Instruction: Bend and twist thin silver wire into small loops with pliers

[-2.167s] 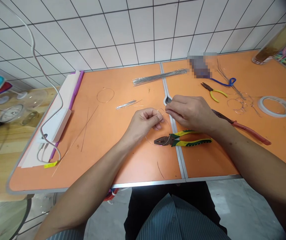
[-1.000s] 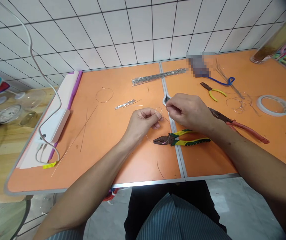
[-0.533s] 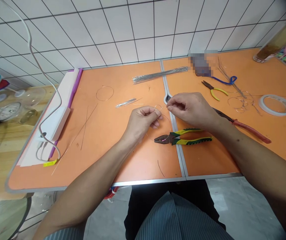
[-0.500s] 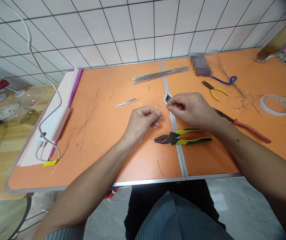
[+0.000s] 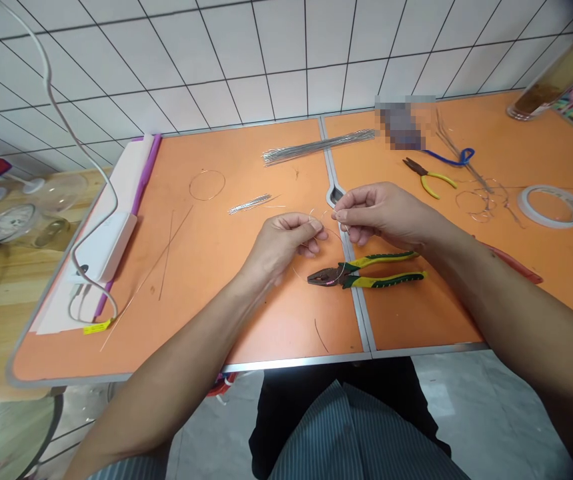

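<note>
My left hand (image 5: 286, 245) and my right hand (image 5: 381, 213) hover close together over the orange table (image 5: 246, 320), fingertips pinching a thin silver wire (image 5: 340, 235) bent into a loop. Part of the loop is hidden behind my fingers. Just below both hands lie combination pliers (image 5: 361, 278) with yellow-green handles, apart from my fingers. My right forearm covers most of the red-handled pliers (image 5: 516, 263), and only the handle end shows.
Beyond my hands lie a wire hoop (image 5: 207, 185), a bundle of long wire rods (image 5: 316, 148), short wires (image 5: 249, 205), small yellow-handled pliers (image 5: 429, 180), tangled wire rings (image 5: 476, 203) and a tape roll (image 5: 552, 207). A white power strip (image 5: 109, 243) sits at the left.
My right hand has lifted slightly and turned, with its fingers now more spread, and my forearm covers more of the red-handled pliers. The view has shifted slightly.
</note>
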